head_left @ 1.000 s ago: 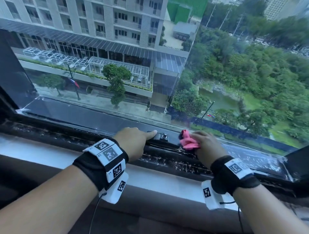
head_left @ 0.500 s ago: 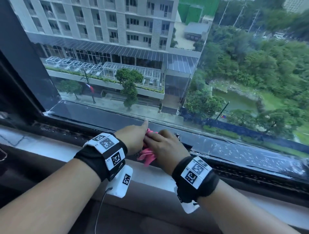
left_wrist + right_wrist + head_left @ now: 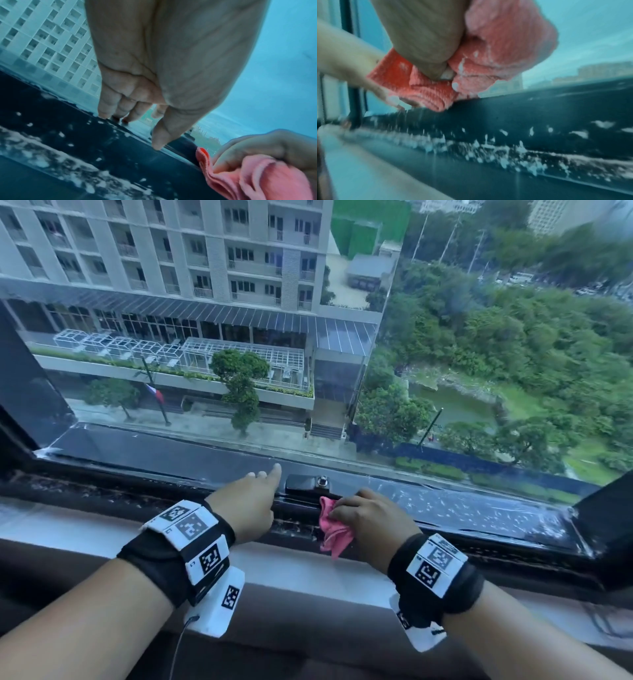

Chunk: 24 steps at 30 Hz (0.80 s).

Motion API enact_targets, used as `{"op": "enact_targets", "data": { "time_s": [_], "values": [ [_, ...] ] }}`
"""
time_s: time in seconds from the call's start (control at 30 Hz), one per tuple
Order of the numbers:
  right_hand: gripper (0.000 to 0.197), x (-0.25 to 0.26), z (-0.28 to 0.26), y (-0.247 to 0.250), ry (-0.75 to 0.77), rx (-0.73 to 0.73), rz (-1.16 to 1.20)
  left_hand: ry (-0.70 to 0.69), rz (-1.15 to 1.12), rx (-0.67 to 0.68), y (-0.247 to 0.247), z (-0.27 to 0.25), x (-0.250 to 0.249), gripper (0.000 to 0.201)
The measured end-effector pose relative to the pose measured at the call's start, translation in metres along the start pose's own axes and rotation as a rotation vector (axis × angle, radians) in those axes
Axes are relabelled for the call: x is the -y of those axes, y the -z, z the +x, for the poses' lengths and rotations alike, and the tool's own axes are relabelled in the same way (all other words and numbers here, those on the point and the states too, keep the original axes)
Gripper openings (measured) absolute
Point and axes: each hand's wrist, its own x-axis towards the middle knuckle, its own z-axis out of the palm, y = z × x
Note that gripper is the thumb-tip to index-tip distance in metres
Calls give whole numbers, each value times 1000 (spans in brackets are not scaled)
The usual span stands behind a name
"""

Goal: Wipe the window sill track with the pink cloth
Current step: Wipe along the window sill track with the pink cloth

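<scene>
Much white grime remains along the window sill track; right hand grips pink cloth below the latch, left hand open beside it.

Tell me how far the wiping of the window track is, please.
Done: nothing looks finished; white specks still cover the black window sill track on both sides. In hand: the right hand grips the crumpled pink cloth against the track below the small black latch, while the left hand rests its fingertips on the frame. Left: nearly the whole track.
</scene>
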Motion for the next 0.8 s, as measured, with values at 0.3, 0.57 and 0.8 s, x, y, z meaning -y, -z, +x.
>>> {"op": "enact_targets", "data": {
  "time_s": [0.3,0.57,0.8],
  "values": [
    [43,-88,-2,35,-282,-144,210,-146,171,-64,4,14,-60,67],
    [65,-87,-54,-29,-13,-111,298,-189,270,-61,-36,4,-119,68],
    [64,-104,-44,-1,-157,-239,414,-173,169,27,-28,4,-115,78]
  ]
}}
